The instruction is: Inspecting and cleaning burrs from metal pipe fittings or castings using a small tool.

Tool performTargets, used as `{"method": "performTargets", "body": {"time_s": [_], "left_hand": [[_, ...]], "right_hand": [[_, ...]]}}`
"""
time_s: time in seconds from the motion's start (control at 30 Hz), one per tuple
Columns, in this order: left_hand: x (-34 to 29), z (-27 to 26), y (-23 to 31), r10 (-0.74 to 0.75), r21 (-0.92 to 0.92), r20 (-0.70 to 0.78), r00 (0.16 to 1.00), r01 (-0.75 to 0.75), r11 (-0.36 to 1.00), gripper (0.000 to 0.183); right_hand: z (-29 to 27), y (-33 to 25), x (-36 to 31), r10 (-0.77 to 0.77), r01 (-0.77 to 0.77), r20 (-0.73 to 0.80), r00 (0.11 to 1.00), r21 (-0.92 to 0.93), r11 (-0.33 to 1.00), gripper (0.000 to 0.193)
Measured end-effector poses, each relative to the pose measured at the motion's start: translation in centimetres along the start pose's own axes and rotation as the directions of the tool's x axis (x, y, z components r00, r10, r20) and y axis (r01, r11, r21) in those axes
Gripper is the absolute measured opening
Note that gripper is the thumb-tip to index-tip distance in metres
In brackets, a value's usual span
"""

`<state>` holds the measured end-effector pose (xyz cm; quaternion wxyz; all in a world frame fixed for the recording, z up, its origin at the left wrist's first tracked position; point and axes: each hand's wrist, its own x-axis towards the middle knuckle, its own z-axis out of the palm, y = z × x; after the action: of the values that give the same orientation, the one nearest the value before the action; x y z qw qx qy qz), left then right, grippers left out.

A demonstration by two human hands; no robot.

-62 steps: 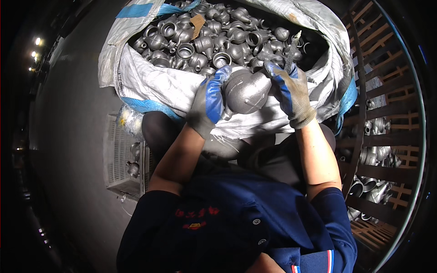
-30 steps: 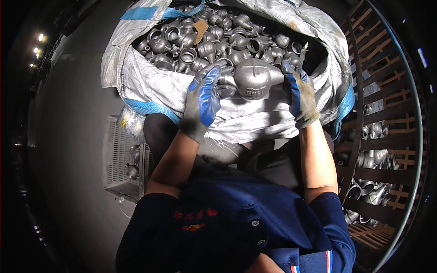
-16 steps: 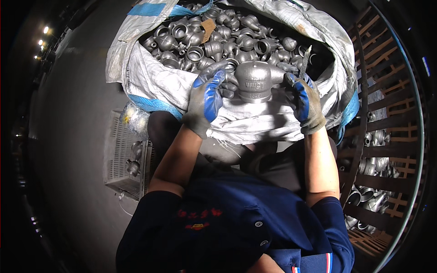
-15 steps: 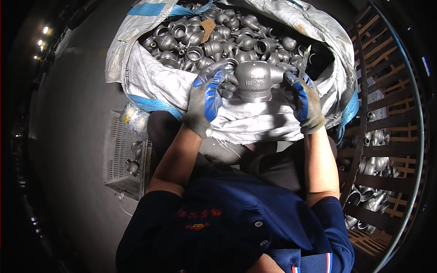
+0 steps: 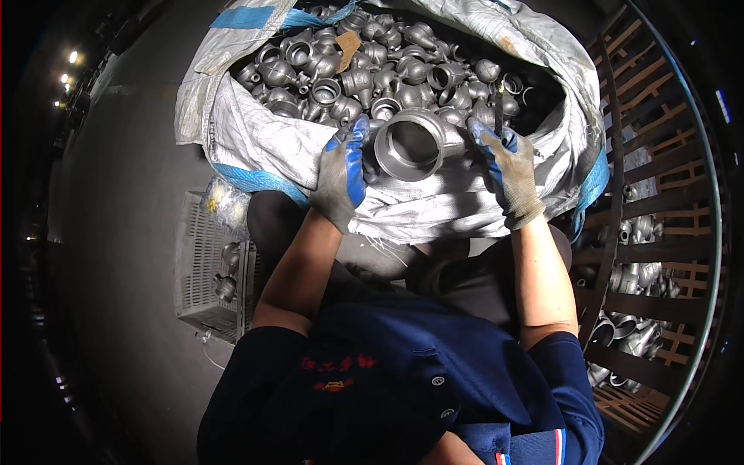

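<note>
A grey metal pipe fitting (image 5: pixel 411 168) with a wide round mouth and a narrower side neck is held above the near edge of a white woven bulk bag (image 5: pixel 418 205). Its open mouth faces up toward me. My left hand (image 5: pixel 342 174), in a grey glove with blue coating, grips the fitting's left side; its fingertips are partly hidden behind it. My right hand (image 5: pixel 508 169), gloved alike, is closed near the neck on the right. A thin, dark file-like tool (image 5: pixel 499 108) with a pale tip sticks up from it. Many similar castings (image 5: pixel 356 81) fill the bag.
A scrap of brown cardboard (image 5: pixel 348 48) lies on the castings. To the left stands a grey plastic crate (image 5: pixel 198 256) with a few fittings, beside a clear plastic-wrapped bundle (image 5: pixel 226 203). On the right, a slatted metal cage (image 5: pixel 651 256) holds more fittings.
The fitting has been turned: its side with raised markings faced me before, and now its round open mouth does. Both hands have shifted slightly left with it.
</note>
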<state>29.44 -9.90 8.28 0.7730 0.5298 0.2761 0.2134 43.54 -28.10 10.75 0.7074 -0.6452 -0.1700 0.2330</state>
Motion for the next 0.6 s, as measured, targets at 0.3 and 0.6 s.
{"method": "performTargets", "body": {"time_s": [0.3,0.6], "left_hand": [[-0.7,0.6,0.3,0.013,-0.033,-0.031,0.999,-0.014,0.999,0.035],[-1.2,-0.2,0.4,0.136,-0.398,0.126,0.983,-0.076,0.914,0.023]], "right_hand": [[-0.6,1.5,0.4,-0.108,0.109,0.013,0.994,-0.126,0.986,0.025],[-2.2,2.6,1.7,-0.535,0.734,0.513,0.671,-0.559,0.385,0.065]]}}
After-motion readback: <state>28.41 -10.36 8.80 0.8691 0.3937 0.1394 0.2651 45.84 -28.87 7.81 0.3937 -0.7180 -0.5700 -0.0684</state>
